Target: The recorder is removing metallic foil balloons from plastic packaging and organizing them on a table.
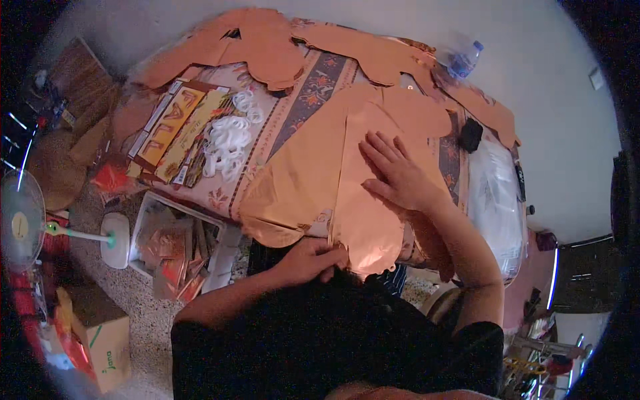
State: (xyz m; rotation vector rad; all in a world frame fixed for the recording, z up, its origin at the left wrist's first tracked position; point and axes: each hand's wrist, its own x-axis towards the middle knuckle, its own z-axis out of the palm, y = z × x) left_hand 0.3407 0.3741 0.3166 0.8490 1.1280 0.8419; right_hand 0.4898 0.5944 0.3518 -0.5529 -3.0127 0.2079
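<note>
A large orange-brown sheet cutout with rounded lobes (367,220) lies in front of me on a bed-like surface with a patterned cloth (320,77). My right hand (395,173) rests flat on it, fingers stretched out. At its near edge, close to my body, my left hand (313,261) is closed in a pinch on the sheet's border; the fingertips are partly hidden. Another cutout (287,180) of the same colour spreads to the left, beside or under this one. Light shines off the near lobe.
More cutouts (267,50) lie along the far side. White ring-shaped loops (228,140) sit by printed yellow-brown packs (177,127). A water bottle (465,61), a black bundle (470,135) and clear plastic bags (493,207) are right. A fan (23,220), a bin (140,230) and a carton (107,350) stand left.
</note>
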